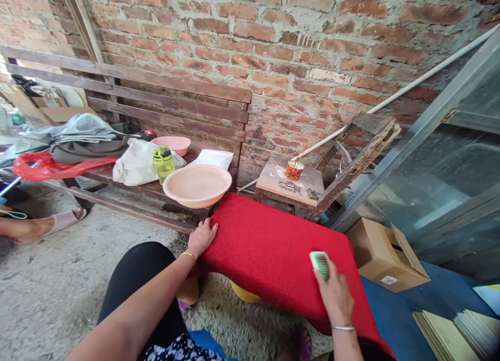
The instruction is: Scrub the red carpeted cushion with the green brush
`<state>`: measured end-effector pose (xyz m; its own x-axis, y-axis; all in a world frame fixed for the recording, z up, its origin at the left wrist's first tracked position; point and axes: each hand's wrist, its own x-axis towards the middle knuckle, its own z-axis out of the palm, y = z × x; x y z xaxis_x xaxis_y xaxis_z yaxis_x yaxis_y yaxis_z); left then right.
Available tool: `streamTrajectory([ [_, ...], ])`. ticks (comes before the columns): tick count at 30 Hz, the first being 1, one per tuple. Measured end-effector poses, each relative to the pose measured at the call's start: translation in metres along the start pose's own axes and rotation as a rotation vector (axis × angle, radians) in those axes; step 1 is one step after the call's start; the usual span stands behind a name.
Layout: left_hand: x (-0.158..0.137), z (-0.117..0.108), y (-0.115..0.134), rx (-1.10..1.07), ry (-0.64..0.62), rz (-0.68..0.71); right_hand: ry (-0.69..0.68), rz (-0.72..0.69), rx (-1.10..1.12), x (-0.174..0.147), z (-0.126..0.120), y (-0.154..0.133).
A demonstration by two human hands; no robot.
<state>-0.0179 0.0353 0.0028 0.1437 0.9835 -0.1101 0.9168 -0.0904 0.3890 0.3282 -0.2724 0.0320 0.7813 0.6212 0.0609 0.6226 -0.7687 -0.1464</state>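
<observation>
A red cloth [269,241] covers a long, low surface in front of me. In my right hand [338,296] is a small brush [320,264] with a green and white body, held just over or against the right part of the cloth; I cannot tell whether it touches. My left hand [202,237] rests on the cloth's left edge, fingers somewhat apart and lying on the fabric. Just beyond that hand, a shallow pale basin [197,185] sits on the end of a wooden bench [167,94].
The bench also bears a yellow-green bottle [163,164], a white bag [135,162] and a pink bowl [172,145]. Behind the cloth, a wooden chair [269,174] holds a red patterned cup [294,170] and padlocks. A cardboard box [385,254] stands right. Another person's foot [62,223] shows left.
</observation>
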Motion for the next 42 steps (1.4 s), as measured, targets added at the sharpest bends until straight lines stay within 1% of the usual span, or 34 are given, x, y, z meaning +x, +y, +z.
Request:
streamTrajectory([
  [2,0.0,0.0,0.0,0.003,0.004,0.001,0.005,0.29,0.004,0.007,-0.013,0.032],
  [3,0.001,0.0,0.0,0.002,0.004,-0.001,0.013,0.393,0.011,0.009,-0.019,0.045],
  [4,0.001,0.0,0.0,-0.001,0.002,-0.003,0.024,0.453,0.018,0.01,-0.023,0.053],
  [5,0.001,0.0,0.001,-0.003,-0.001,-0.006,0.035,0.461,0.029,0.009,-0.025,0.055],
  [6,0.001,-0.001,0.001,-0.004,-0.004,-0.008,0.046,0.419,0.041,0.007,-0.023,0.052],
  [7,0.001,-0.001,0.001,-0.004,-0.007,-0.01,0.054,0.332,0.05,0.004,-0.02,0.044],
  [10,0.0,-0.002,0.001,-0.002,-0.009,-0.007,0.057,-0.03,0.018,-0.005,-0.001,0.007],
  [11,-0.001,-0.002,0.001,-0.001,-0.009,-0.006,0.055,-0.117,-0.009,-0.006,0.004,-0.001],
  [12,-0.001,-0.003,0.001,0.0,-0.007,-0.005,0.052,-0.15,-0.035,-0.006,0.007,-0.005],
  [13,-0.001,-0.002,0.001,0.002,-0.007,-0.005,0.046,-0.12,-0.048,-0.005,0.008,-0.002],
  [14,-0.001,-0.002,0.001,0.006,-0.006,-0.005,0.042,-0.032,-0.048,-0.003,0.005,0.006],
  [17,0.0,-0.001,0.0,0.016,0.002,-0.004,0.049,0.381,-0.014,0.002,-0.012,0.048],
  [18,0.0,-0.001,0.0,0.016,0.003,-0.005,0.066,0.476,-0.003,0.003,-0.018,0.061],
  [19,0.001,0.0,0.0,0.014,0.003,-0.006,0.089,0.517,0.006,0.002,-0.023,0.068],
  [20,0.001,0.0,0.0,0.012,0.004,-0.007,0.112,0.499,0.015,0.001,-0.026,0.07],
  [21,0.001,0.0,0.0,0.011,0.004,-0.007,0.131,0.43,0.027,-0.001,-0.026,0.066],
  [23,0.001,0.0,0.001,0.013,0.005,-0.007,0.161,0.185,0.055,-0.008,-0.019,0.042],
  [25,0.0,-0.001,0.001,0.016,0.006,-0.006,0.167,-0.112,0.079,-0.018,-0.005,0.004],
  [27,0.0,-0.002,0.001,0.017,0.005,-0.007,0.153,-0.367,0.083,-0.029,0.013,-0.032],
  [29,0.0,-0.002,0.001,0.018,0.005,-0.005,0.124,-0.531,0.055,-0.038,0.026,-0.058],
  [30,0.0,-0.002,0.001,0.019,0.004,-0.005,0.114,-0.567,0.028,-0.04,0.031,-0.065],
  [31,0.0,-0.002,0.001,0.019,0.004,-0.006,0.107,-0.574,-0.005,-0.04,0.032,-0.066],
  [32,0.0,-0.001,0.0,0.02,0.004,-0.006,0.101,-0.553,-0.041,-0.038,0.031,-0.062],
  [33,0.001,-0.001,0.0,0.02,0.004,-0.006,0.097,-0.5,-0.079,-0.034,0.028,-0.052],
  [34,0.001,-0.001,0.0,0.022,0.005,-0.006,0.095,-0.41,-0.108,-0.028,0.023,-0.038],
  [35,0.001,0.0,0.0,0.025,0.006,-0.005,0.09,-0.289,-0.121,-0.022,0.016,-0.02],
  [38,0.001,0.0,0.0,0.032,0.005,-0.002,0.071,0.182,-0.071,-0.006,-0.008,0.038],
  [39,0.001,0.0,0.001,0.034,0.004,-0.004,0.076,0.313,-0.043,-0.003,-0.015,0.052],
  [40,0.001,0.0,0.001,0.036,0.002,-0.007,0.087,0.393,-0.02,-0.001,-0.02,0.06],
  [41,0.002,0.0,0.002,0.038,0.0,-0.01,0.105,0.41,-0.003,0.0,-0.022,0.062],
  [42,0.002,0.0,0.002,0.04,-0.001,-0.012,0.126,0.368,0.007,0.0,-0.021,0.057],
])
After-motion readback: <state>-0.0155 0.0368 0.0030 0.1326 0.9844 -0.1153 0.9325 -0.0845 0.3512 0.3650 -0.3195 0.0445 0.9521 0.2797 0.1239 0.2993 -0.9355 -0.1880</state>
